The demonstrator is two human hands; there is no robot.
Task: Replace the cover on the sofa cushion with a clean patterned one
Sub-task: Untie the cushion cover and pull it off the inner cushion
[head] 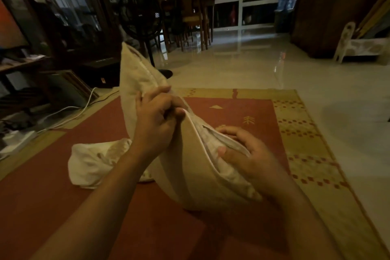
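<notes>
The person sits on the rug with the cushion stood on its edge between the two forearms, its top corner rising above and beyond the left hand. That hand is clenched on the piped seam of the cream cover, fingers curled in a pinch just where the slit begins. The right hand grips the far flap of the slit, fingers laid over the outside and thumb pressed in on the pale inner pad that shows through the gap. I can't tell from here whether there is a zip pull under the left fingers; it's too dim and they cover the spot. It looks to me like the cover is being worked along this opening, though whether on or off I couldn't say for sure. To do it well, I'd want the left pinch to hold the seam taut so the opening runs straight, and the right hand to draw its flap away from the pad, not drag the filling with it. Bunched stuffing near the right thumb could snag the edge. A crumpled white cloth lies on the rug just outside the left forearm, within easy reach.
</notes>
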